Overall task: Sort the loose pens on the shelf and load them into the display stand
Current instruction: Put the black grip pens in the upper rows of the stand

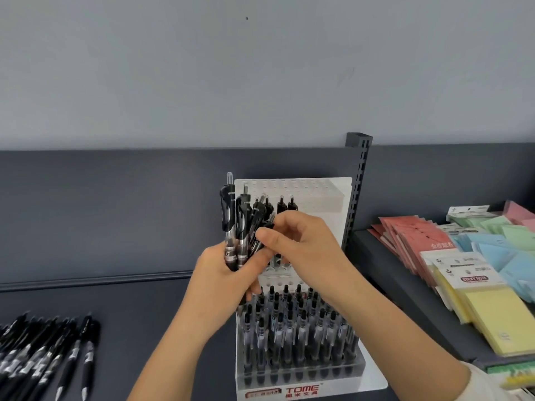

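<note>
The left hand's fingers (256,260) are wrapped tightly round a bundle of black click pens (230,221), held upright with the clips and clear push-buttons at the top. The right hand's fingers (285,218) are curled, and the thumb and forefinger pinch a tilted pen (267,225) at the right edge of that bundle. The left hand (220,273) and the right hand (307,247) meet in the middle of the scene, both forearms reaching in from the near edge. A pale sleeve shows on the right arm.

Just behind the hands stands a white tiered display stand (318,198) with a red "TOME" label on its near lip. Its lower tier is packed with upright black pens (295,328). Its upper tier holds only a few pens (280,205) at its left end, and the other holes there are bare.

The stand sits on a dark grey shelf (144,308). At the near left of the shelf lies a heap of loose black pens (43,348), fanned out with their tips pointing near.

To the right, past a dark slotted upright post (357,183), a neighbouring shelf carries packs of sticky notes (492,314) in yellow, blue, green and red. A plain grey wall (260,68) rises behind.
</note>
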Available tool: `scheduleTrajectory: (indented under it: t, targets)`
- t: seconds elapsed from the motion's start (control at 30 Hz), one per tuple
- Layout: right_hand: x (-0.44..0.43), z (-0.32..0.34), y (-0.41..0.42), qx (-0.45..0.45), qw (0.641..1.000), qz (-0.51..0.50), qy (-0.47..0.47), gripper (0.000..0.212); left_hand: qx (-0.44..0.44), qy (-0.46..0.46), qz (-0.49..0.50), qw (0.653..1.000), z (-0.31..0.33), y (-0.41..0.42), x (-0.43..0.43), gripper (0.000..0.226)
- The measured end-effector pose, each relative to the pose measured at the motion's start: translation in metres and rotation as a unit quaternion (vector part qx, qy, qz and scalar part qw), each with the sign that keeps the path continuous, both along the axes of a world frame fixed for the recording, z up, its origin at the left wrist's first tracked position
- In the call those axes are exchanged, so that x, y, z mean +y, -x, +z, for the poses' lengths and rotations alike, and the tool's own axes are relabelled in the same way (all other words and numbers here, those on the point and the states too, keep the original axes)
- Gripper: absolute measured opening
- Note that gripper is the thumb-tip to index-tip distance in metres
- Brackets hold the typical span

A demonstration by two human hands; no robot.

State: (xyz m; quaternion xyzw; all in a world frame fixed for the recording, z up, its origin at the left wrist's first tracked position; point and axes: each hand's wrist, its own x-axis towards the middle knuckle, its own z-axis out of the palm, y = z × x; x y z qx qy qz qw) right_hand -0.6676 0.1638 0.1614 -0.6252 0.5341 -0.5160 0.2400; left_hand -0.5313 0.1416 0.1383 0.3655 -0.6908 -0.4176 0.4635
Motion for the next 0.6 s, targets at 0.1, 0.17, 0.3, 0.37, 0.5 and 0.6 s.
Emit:
scheduleTrajectory:
  t: [0.1, 0.17, 0.3, 0.37, 0.5, 0.6]
  targets:
    - [0.002, 0.001, 0.004, -0.028, 1.000, 0.002, -0.009, 0.019, 0.039, -0.030, -0.014, 0.999, -0.002, 0.000, 0.000, 0.020]
    - [0.003, 0.003, 0.006, -0.057, 0.998, 0.000, -0.007, 0.015, 0.071, -0.062, -0.022, 0.995, -0.003, 0.000, -0.001, 0.033]
    - [0.001, 0.006, 0.013, -0.185, 0.983, 0.002, -0.019, 0.006, 0.082, -0.096, -0.019, 0.992, -0.006, -0.003, 0.001, 0.029]
    - [0.002, 0.005, 0.014, -0.223, 0.974, 0.006, -0.031, 0.008, 0.072, -0.088, -0.013, 0.993, -0.007, -0.003, 0.000, 0.020]
    - [0.004, 0.000, 0.013, -0.197, 0.979, 0.010, -0.044, 0.023, 0.056, -0.066, 0.003, 0.996, -0.011, -0.002, -0.003, 0.018]
    - [0.004, 0.007, 0.022, -0.195, 0.979, 0.009, -0.051, 0.034, 0.060, -0.061, 0.010, 0.996, -0.012, -0.001, -0.002, 0.026]
